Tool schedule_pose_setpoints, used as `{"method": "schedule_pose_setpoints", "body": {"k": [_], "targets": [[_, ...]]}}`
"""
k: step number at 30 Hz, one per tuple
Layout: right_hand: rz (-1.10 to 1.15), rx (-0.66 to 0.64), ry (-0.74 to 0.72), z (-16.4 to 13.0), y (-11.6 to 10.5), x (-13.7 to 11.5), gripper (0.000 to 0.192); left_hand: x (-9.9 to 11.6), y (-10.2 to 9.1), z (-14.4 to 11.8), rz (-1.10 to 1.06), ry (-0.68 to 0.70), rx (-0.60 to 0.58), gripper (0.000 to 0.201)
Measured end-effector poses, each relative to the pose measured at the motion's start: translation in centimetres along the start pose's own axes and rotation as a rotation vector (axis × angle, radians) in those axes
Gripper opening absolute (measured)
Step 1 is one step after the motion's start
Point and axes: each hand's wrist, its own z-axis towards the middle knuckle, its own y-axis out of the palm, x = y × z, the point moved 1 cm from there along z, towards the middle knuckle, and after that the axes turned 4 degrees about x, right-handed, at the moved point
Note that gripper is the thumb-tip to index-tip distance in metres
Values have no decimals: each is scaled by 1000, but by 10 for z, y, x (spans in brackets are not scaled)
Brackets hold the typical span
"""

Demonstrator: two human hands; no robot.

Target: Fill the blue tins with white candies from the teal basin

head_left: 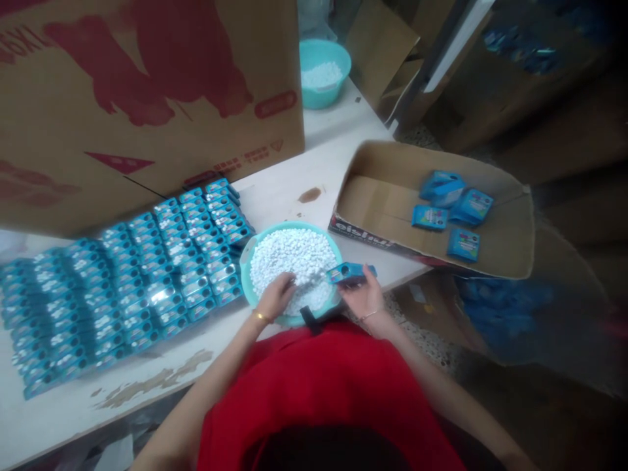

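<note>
A turquoise basin (pixel 246 288) filled with small white pellets (pixel 289 252) stands at the table's front edge. My left hand (pixel 279 296) reaches into the pellets from the left, its fingertips curled together; whether it pinches any is too small to make out. At the basin's right rim, my right hand (pixel 364 297) grips a small blue box (pixel 349 271) between thumb and fingers. A dark round hole shows on the side of this box. Left of the basin, many similar blue boxes (pixel 161 294) stand in tight rows, with white bits showing on them.
An open cardboard tray (pixel 377 203) on the right holds several blue packs (pixel 464 244). Behind the rows rises a large printed carton (pixel 196 78). A second turquoise basin (pixel 318 98) with white pellets stands at the back. Blue material (pixel 500 304) lies below the tray.
</note>
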Motion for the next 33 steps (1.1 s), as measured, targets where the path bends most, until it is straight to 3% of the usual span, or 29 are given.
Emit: {"method": "schedule_pose_setpoints", "body": {"k": [4,8,16,20,23,25,27,30,33], "targets": [[-11,-34,23,-2,6,8,24,33,-56,-16,-13,105,-32,24],[-28,-89,51,-9,18,18,27,72,-88,-14,118,210,-121,22],[-54,-144,125,-8,23,34,30,142,-104,-8,738,141,-269,20],[-39,-123,150,-9,24,35,27,166,-107,-13,830,195,-256,25],[-22,-108,150,-9,25,32,23,147,-114,-13,761,199,-149,22],[-17,-112,136,-8,24,26,24,111,-114,-12,703,108,-76,22],[-6,-109,113,-6,22,19,25,65,-104,-13,641,-37,-93,21],[12,-87,68,0,18,5,27,4,-63,-15,470,-169,-190,15],[8,-76,32,4,15,-5,28,-22,-7,-10,362,-162,-162,13]]}}
